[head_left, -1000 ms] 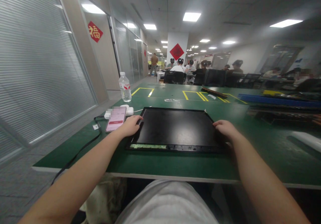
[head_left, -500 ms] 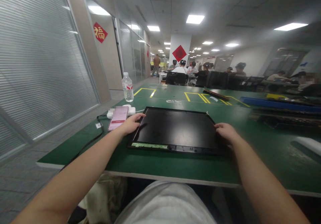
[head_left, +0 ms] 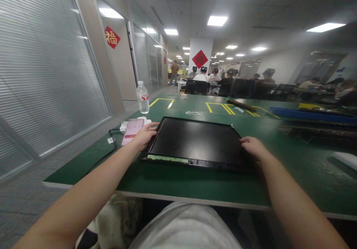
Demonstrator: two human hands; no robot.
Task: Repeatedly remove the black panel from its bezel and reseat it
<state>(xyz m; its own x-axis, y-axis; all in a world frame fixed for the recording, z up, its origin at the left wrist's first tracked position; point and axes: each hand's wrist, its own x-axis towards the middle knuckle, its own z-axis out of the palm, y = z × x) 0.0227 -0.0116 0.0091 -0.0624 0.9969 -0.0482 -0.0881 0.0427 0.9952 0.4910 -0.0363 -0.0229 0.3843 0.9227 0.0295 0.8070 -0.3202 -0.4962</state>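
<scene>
A flat black screen panel (head_left: 196,141) lies on the green table (head_left: 173,184), with a pale strip of circuit board along its near edge. My left hand (head_left: 144,136) grips the panel's left edge, fingers curled round it. On the opposite side my right hand (head_left: 252,147) holds the right edge, fingers bent over the rim. The panel's far left corner looks slightly raised off the table.
A pink-screened phone (head_left: 131,131) and a white charger with a black cable (head_left: 104,156) lie left of the panel. A water bottle (head_left: 142,97) stands farther back. Yellow tape marks, a blue tray (head_left: 306,114) and dark parts sit to the right. Several people sit at far tables.
The left hand slid a little farther along the left edge and the panel tipped slightly, its left side lifting. The right hand stayed on the right edge.
</scene>
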